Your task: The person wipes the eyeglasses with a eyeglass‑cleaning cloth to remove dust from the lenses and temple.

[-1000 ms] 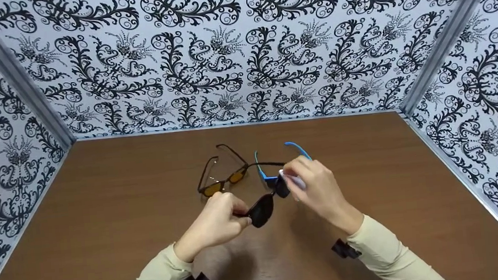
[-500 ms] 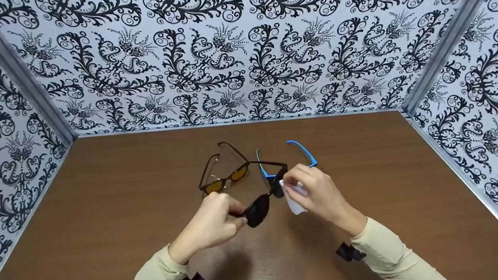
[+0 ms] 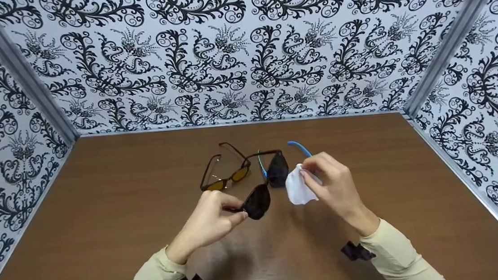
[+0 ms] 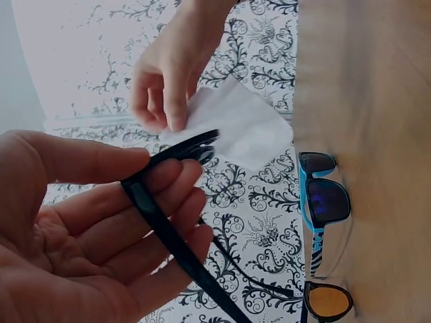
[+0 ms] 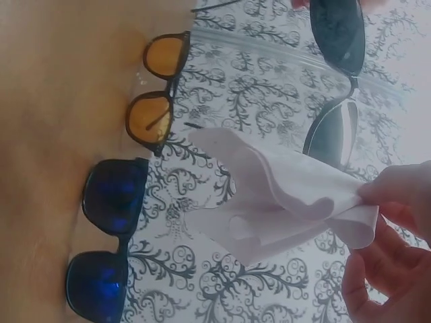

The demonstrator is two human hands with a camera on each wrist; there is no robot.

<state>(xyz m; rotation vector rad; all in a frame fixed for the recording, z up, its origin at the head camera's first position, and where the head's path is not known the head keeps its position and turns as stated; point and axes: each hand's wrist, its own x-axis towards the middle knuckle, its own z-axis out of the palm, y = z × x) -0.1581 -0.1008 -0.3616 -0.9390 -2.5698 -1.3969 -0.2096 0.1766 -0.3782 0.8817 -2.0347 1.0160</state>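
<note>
Can read no text, label, brand, number or sign in any view. Noted small pale-blue marking [image 4: 318, 239] on striped temple [image 4: 316, 258] of blue-framed sunglasses [image 4: 328, 202], left wrist view; too small to decipher.

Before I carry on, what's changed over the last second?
The right hand has moved rightward with the cloth, which now hangs more spread; the far lens of the black glasses has come up into fuller view. Nothing was let go. The left hand still pinches the black glasses; the amber glasses and blue glasses stay on the table.
</note>
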